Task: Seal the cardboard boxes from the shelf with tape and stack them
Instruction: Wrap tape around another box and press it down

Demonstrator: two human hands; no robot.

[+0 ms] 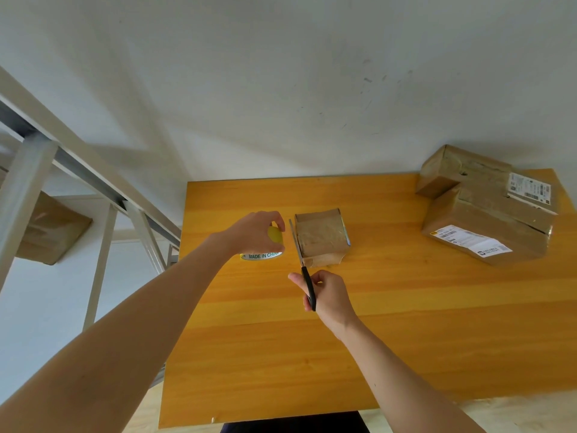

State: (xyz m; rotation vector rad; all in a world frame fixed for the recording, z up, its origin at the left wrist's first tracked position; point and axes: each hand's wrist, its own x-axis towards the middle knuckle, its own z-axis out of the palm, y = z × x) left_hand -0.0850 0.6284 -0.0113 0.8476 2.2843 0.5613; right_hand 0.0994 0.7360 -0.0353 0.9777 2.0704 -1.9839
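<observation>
Roll (275, 235) gripped by curled L hand (253, 232) fingers, scissors (300, 260) by R hand (327, 295); blades laid along box (321, 239) left edge, betw box & roll.

Wood table (281, 354): small box (321, 237) at ctr, top taped. L hand (254, 234) grips tape roll (274, 235) just left of it. R hand (329, 296) holds scissors (304, 270), blades alongside box. Two stacked boxes (487, 214) at far-right corner. Shelf (62, 157) to left w/ one shelf box (50, 229).

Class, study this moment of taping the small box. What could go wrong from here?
The scissors blade lies close to the left hand's fingers on the tape roll; a snip could nick them.
The blade runs along the box's side; it might cut cardboard.
The two stacked boxes sit askew near the table corner; they may slip.
</observation>
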